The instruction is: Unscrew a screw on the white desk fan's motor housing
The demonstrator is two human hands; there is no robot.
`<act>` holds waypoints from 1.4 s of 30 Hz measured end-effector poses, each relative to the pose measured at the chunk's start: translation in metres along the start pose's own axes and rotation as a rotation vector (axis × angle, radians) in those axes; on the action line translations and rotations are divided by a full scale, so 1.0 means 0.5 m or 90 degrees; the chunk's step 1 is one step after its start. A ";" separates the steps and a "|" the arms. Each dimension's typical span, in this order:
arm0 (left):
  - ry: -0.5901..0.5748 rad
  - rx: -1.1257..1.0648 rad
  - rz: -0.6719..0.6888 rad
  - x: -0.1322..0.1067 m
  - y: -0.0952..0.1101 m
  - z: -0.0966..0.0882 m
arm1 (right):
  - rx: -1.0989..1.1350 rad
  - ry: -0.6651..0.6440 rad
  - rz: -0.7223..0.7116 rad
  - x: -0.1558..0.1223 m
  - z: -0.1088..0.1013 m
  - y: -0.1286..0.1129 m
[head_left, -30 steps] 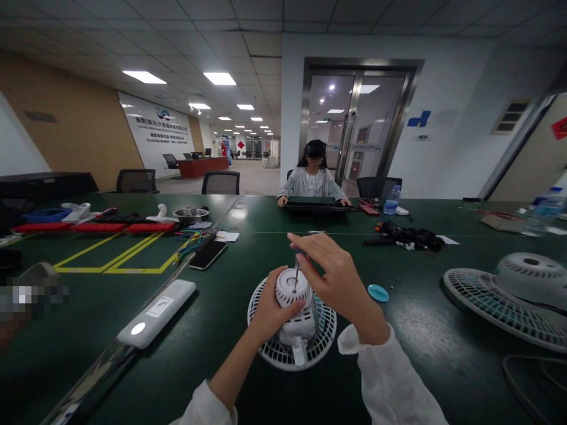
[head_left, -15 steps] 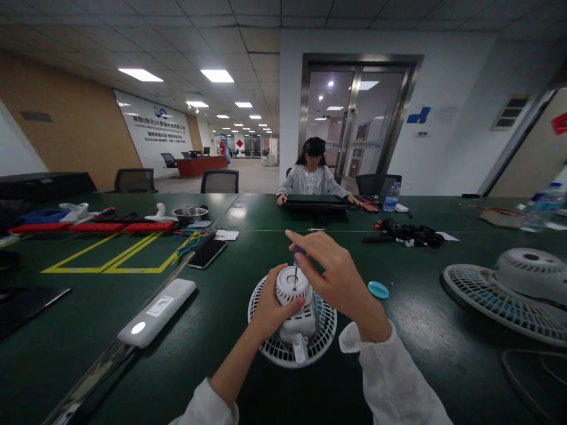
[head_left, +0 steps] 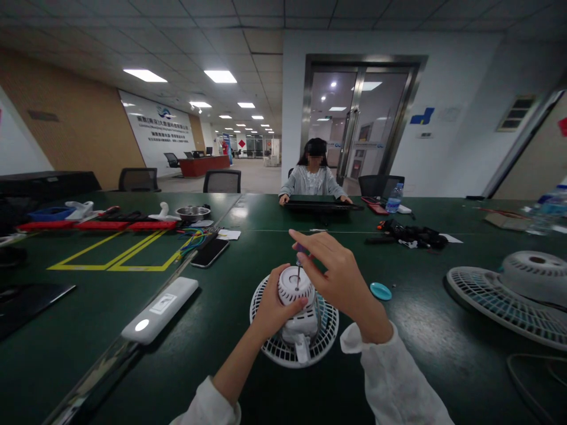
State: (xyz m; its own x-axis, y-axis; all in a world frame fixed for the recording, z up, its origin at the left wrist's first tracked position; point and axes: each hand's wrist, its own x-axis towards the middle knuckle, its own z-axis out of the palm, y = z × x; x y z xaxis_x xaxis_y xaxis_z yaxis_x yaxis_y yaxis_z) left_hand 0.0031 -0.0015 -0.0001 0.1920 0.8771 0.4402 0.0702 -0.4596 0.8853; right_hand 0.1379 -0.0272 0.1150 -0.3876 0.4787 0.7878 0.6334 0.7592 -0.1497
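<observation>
A small white fan [head_left: 294, 330] lies face down on the dark green table [head_left: 212, 313], its round motor housing [head_left: 295, 286] pointing up. My left hand [head_left: 271, 310] is wrapped around the housing from the left. My right hand [head_left: 339, 277] pinches a small screwdriver [head_left: 299, 268] with a purple handle. Its thin metal tip stands upright in the top of the housing. A small blue cap [head_left: 380, 291] lies on the table just right of my right hand.
A bigger white fan grille with its motor [head_left: 514, 292] lies at the right. A white remote-like device [head_left: 160, 310], a phone [head_left: 209, 252], coloured wires and yellow tape lines are at the left. A person sits opposite at a laptop [head_left: 316, 205], near a water bottle [head_left: 393, 199].
Both hands stay on the fan and the screwdriver stays in the housing. Only the view has shifted slightly.
</observation>
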 end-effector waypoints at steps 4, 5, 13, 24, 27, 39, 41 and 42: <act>0.005 0.002 0.009 0.000 -0.004 0.000 | -0.045 0.009 0.004 0.001 0.004 -0.001; 0.005 0.005 0.011 0.000 -0.004 0.000 | -0.055 0.010 0.006 0.002 0.006 -0.002; -0.002 0.016 0.009 0.000 0.005 -0.002 | 0.001 0.002 -0.006 0.002 0.000 -0.007; -0.002 0.027 0.011 0.001 0.003 -0.001 | -0.008 0.019 -0.001 0.003 0.006 -0.006; -0.007 0.010 0.010 0.001 0.001 -0.001 | -0.006 0.027 -0.011 0.002 0.004 -0.007; 0.005 0.027 0.012 0.000 0.001 -0.002 | -0.007 0.012 -0.009 0.001 0.003 -0.007; 0.000 0.023 0.009 0.000 0.001 -0.002 | -0.018 0.014 -0.006 0.000 0.003 -0.007; -0.001 0.019 0.009 0.001 0.000 -0.002 | -0.030 0.017 -0.002 0.000 0.004 -0.006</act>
State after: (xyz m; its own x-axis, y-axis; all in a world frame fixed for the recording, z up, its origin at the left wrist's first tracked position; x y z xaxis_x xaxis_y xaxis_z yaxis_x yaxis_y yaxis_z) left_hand 0.0023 -0.0012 0.0002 0.1940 0.8707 0.4520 0.0960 -0.4754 0.8745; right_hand 0.1345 -0.0286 0.1144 -0.3729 0.4638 0.8036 0.6630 0.7391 -0.1189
